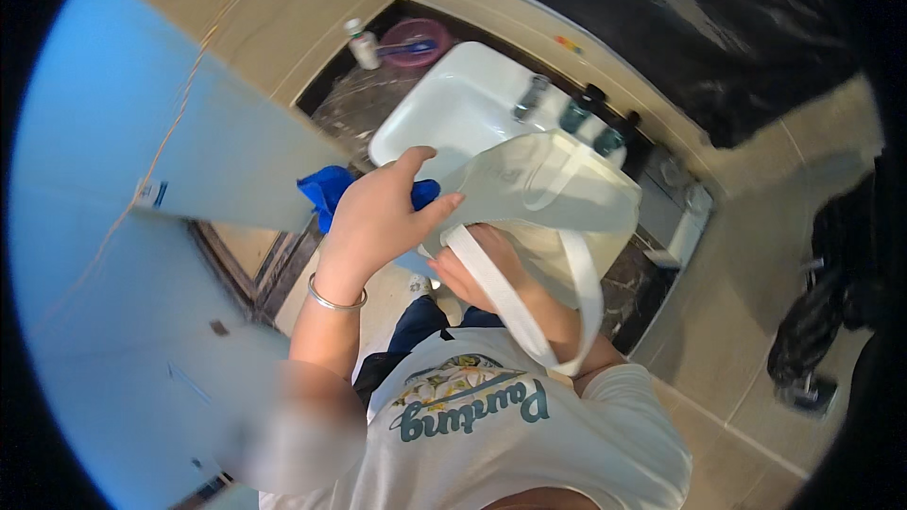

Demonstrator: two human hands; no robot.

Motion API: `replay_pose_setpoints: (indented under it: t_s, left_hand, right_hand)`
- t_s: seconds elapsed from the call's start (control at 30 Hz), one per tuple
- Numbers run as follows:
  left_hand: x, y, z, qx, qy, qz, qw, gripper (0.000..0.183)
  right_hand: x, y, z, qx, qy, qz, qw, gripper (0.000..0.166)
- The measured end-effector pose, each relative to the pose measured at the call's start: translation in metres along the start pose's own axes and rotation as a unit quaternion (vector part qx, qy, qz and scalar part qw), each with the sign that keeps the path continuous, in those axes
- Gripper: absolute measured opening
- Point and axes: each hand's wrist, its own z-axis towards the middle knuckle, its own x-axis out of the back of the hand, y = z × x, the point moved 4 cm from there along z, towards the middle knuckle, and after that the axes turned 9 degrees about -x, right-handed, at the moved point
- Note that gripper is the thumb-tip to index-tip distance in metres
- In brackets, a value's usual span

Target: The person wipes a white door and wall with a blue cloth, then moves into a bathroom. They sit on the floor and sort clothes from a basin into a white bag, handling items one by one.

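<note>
A pale tote bag (602, 191) with white strap handles hangs open-mouthed in front of the basin. My right hand (482, 265) is at the bag's near rim, its fingers gripping the edge there; one strap crosses over that wrist and forearm. My left hand (379, 216), with a silver bangle at the wrist, is just left of the bag's mouth. A blue cloth (326, 191) lies under its palm and shows again between thumb and forefinger, so the hand holds it. The left thumb tip is close to the bag's rim; whether they touch is unclear.
Beyond the bag, a white washbasin (443, 110) with a metal tap (531, 98) sits in a dark stone counter (354, 95). Around it stand a pink bowl (443, 32), a white bottle (365, 49) and dark-capped bottles (577, 110). A light-blue door panel (142, 120) is at left; black plastic (716, 28) hangs upper right.
</note>
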Motion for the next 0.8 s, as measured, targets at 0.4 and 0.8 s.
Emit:
replay_pose_setpoints:
  t_s: [0.4,0.8]
  left_hand:
    - [0.045,-0.218,-0.104,0.186,-0.035,0.185,0.964,0.062]
    - [0.004,-0.434,-0.274,0.378,-0.120,0.038,0.917,0.047]
  right_hand:
    - [-0.121,-0.064,0.033,0.175,-0.153,-0.002,0.973,0.008]
    - [-0.232,-0.117,0.083,0.178,-0.199,-0.035,0.963,0.016]
